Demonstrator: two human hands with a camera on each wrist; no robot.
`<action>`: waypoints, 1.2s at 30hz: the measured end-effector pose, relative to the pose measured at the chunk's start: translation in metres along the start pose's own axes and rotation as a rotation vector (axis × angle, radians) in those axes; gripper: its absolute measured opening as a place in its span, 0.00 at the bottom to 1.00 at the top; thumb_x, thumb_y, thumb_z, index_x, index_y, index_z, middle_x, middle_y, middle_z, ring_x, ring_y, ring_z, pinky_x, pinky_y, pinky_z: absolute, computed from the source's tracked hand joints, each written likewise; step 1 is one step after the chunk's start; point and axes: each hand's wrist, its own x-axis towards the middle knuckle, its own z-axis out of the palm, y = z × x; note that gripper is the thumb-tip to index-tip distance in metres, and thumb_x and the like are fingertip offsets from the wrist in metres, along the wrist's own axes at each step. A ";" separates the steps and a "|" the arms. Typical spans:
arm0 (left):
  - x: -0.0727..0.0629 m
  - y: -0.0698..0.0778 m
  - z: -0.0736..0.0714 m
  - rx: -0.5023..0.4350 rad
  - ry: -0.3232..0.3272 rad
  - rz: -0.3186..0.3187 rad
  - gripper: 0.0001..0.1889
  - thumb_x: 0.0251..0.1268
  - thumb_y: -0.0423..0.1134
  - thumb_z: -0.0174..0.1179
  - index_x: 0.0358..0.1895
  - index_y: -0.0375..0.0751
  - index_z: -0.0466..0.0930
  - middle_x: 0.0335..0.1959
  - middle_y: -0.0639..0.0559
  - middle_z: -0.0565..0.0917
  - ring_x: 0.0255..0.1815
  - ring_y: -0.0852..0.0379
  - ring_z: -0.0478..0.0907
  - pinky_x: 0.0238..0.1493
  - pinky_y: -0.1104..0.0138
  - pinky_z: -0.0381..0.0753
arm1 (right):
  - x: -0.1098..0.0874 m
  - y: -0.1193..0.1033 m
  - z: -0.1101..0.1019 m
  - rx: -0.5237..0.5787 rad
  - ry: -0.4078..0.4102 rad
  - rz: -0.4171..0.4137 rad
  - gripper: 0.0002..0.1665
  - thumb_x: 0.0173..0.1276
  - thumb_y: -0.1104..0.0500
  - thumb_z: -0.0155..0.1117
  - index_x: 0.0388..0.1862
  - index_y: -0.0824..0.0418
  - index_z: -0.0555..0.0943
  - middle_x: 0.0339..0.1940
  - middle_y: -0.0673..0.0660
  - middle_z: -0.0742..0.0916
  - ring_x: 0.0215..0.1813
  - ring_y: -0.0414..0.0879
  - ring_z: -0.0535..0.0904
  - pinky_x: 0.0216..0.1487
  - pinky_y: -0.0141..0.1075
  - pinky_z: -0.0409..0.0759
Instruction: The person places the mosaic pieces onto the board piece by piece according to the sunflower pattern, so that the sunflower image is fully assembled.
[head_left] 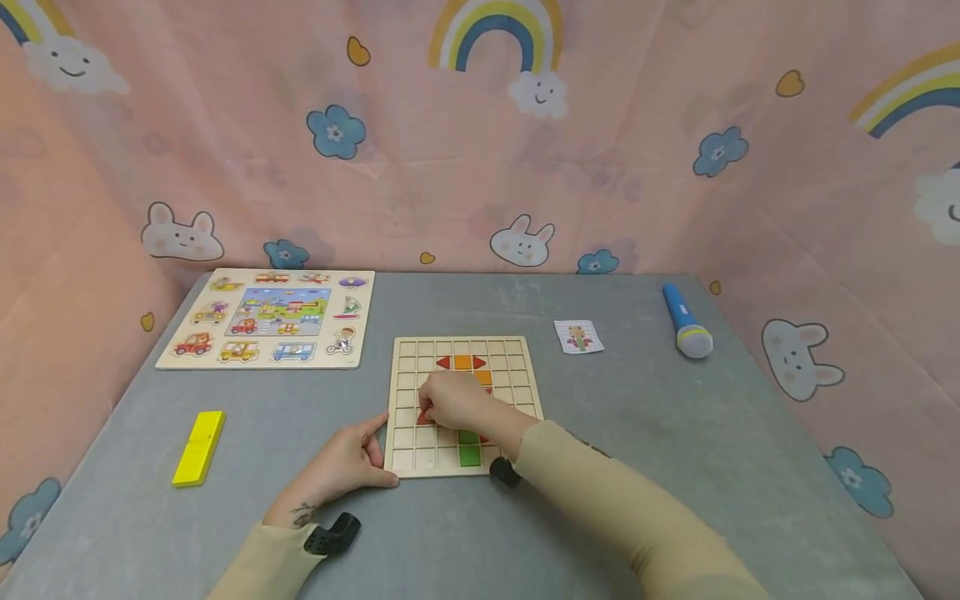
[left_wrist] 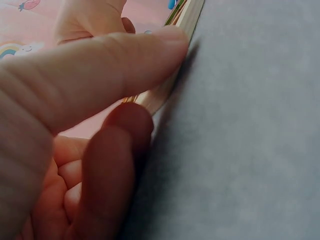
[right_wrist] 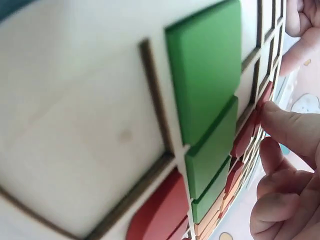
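Note:
A square wooden grid board [head_left: 408, 458] lies flat on the grey table, with orange tiles [head_left: 464, 362], green tiles [head_left: 469, 456] and several red tiles in its cells. At its near left corner my left hand [head_left: 341, 454] presses the edge, thumb [left_wrist: 160, 50] and a finger apart. My right hand [head_left: 461, 400] reaches over the board from the right and pinches a red tile [head_left: 423, 419] at a left-hand cell. In the right wrist view, thumb and finger meet at that tile's far side. My right hand and forearm hide part of the board's middle and right.
A picture puzzle board [head_left: 258, 362] lies at the back left, with a yellow block [head_left: 198, 448] nearer me. To the right are a small pattern card [head_left: 578, 337] and a blue toy microphone [head_left: 684, 321]. A pink printed cloth [head_left: 420, 192] hangs behind the table.

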 end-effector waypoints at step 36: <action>0.000 -0.003 0.000 -0.015 -0.002 0.007 0.53 0.35 0.32 0.75 0.69 0.30 0.54 0.19 0.51 0.73 0.16 0.61 0.65 0.18 0.70 0.65 | -0.175 0.089 0.015 0.214 0.114 0.456 0.10 0.47 0.64 0.71 0.20 0.59 0.76 0.20 0.50 0.76 0.26 0.43 0.69 0.29 0.38 0.67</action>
